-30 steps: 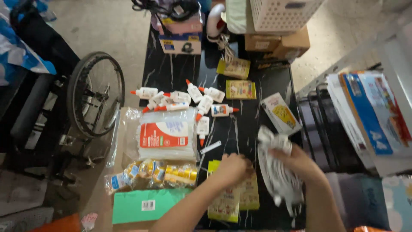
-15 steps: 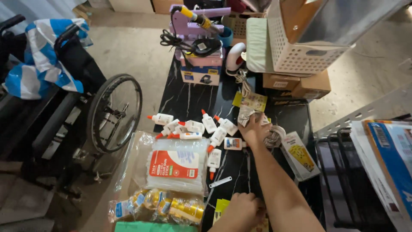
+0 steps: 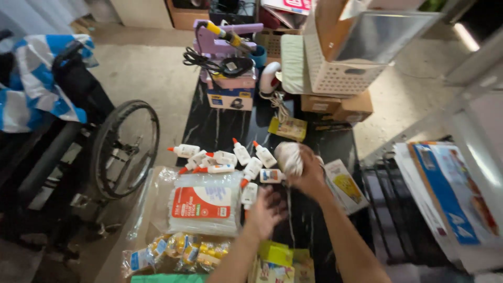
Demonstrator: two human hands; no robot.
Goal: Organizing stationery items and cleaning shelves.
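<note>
**Crumpled plastic bag gripped above the glue bottles**

At the far left, a wheelchair wheel (image 3: 126, 149) is seen beside the black table (image 3: 220, 131). Further right, a clear pack of glue sticks (image 3: 203, 209) with a red label lies flat, and a cluster of white glue bottles (image 3: 225, 160) with orange caps is scattered just beyond it; most caps point up and to the left.

The left hand (image 3: 266, 209) is held open over the table, fingers spread, just beside the lowest bottle and touching nothing that can be made out. To its right, the right hand (image 3: 308, 175) is closed around a crumpled plastic bag (image 3: 289, 157), which is bunched into a pale lump. Its long axis runs roughly upright in the view, the bulging end pointing away from the person toward the far end of the table. A yellow-printed card (image 3: 345, 186) lies just right of that hand.

Against the view half a second ago, the right hand has been drawn back toward the person, and the left hand has been lifted further up the table toward the bottles.
</note>
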